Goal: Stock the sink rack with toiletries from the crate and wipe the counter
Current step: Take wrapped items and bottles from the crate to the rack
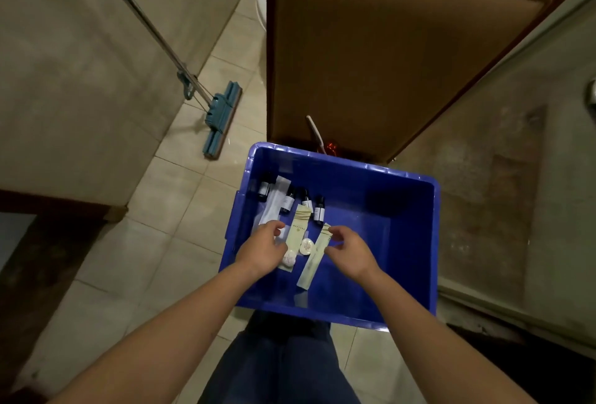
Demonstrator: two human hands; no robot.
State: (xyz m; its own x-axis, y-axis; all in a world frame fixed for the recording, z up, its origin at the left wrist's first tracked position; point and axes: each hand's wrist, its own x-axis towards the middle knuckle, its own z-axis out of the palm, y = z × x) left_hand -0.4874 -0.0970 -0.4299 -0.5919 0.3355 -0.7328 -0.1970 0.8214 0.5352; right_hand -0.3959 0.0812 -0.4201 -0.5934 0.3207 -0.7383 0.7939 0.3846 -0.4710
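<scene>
Fingers: the right hand (pixel 350 250) has its fingertips (pixel 336 232) curled and pinching the upper end of a long cream sachet (pixel 313 260). The left hand (pixel 263 247) is curled over the lower end of a clear packet (pixel 274 202); whether it actually grips cannot be told.
Sachet in the pinch: flat, narrow, matte paper-like strip. Its long axis slants from lower left up to upper right, the top end at the right hand and the bottom end towards the crate's near wall.
Crate: a blue (pixel 403 242) rectangular tub of glossy moulded plastic with a ribbed rim, standing on the floor in front of the person's knees; both hands reach into its left half.
Other toiletries: a second cream sachet (pixel 298 229) lies nearly upright between the hands. Two round white soaps (pixel 307 246) sit beside it. Four small dark bottles (pixel 319 208) with pale labels lie along the far left, caps pointing away.
Floor: pale square tiles (pixel 180 242) with dark grout.
Mop: a flat blue head (pixel 222 120) on a metal pole rests on the tiles left of the crate.
Door: a brown panelled leaf (pixel 387 49) stands just beyond the crate.
</scene>
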